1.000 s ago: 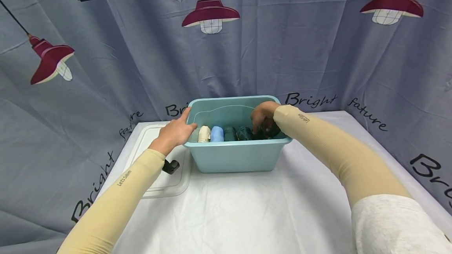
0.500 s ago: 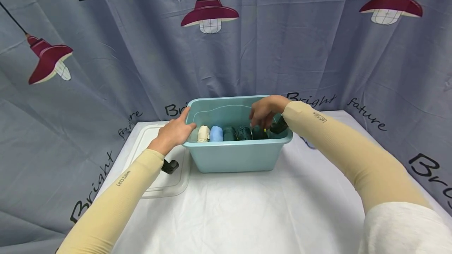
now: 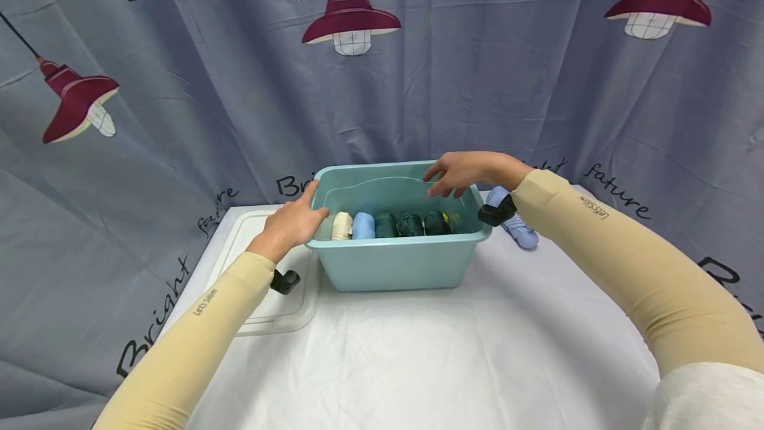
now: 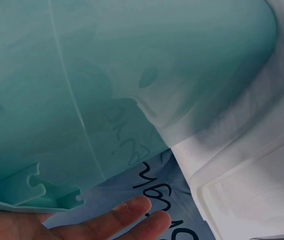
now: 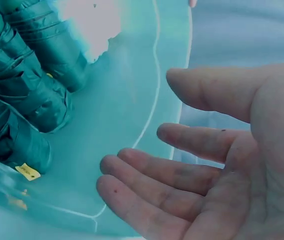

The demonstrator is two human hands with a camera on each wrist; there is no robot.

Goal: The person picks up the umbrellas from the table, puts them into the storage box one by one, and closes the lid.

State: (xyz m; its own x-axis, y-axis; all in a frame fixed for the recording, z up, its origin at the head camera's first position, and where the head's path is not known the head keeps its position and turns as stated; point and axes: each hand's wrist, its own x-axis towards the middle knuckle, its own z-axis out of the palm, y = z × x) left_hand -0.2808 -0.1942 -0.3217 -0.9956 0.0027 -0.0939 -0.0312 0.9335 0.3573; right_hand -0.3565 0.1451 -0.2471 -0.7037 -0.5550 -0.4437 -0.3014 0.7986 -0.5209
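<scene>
Head view: The right grip (image 3: 468, 168) is above the right end of the bin (image 3: 394, 267), fingers apart and holding nothing. The loose blue umbrella (image 3: 522, 236) lies on the table (image 3: 418, 350), right of those fingertips and partly behind the wrist — long axis slanting from far left to near right. The right hand is nearer; the left grip (image 3: 292, 221), fingers extended, is at the opposite rim. Five umbrellas (image 3: 386, 225) form a row inside.

Left wrist view: Two straight fingers show outside the bin; the lid (image 4: 251, 192) appears alongside.

Right wrist view: The bare palm shows — also a yellow tag (image 5: 28, 171) at one dark umbrella's end.
</scene>
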